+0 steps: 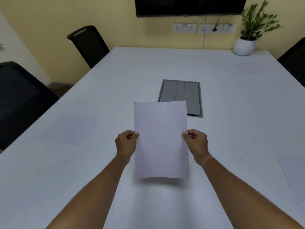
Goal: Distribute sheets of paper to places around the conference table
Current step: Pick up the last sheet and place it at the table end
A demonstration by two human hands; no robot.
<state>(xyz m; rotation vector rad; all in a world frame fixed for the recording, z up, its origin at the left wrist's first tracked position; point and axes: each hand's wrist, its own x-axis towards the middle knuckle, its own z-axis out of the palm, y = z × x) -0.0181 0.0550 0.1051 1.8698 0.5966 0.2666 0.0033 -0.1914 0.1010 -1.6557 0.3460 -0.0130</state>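
Observation:
I hold one white sheet of paper above the middle of the white conference table. My left hand pinches its left edge and my right hand pinches its right edge, both about halfway up. The sheet hovers over the table and casts a shadow below its near edge. Another sheet lies flat on the table at the left, in front of a chair. A third sheet lies at the right edge of the view, partly cut off. A faint sheet seems to lie at the far right.
A grey cable hatch is set into the table just beyond the held sheet. Black chairs stand at the left, far left and right. A potted plant sits at the far right corner, under a wall screen.

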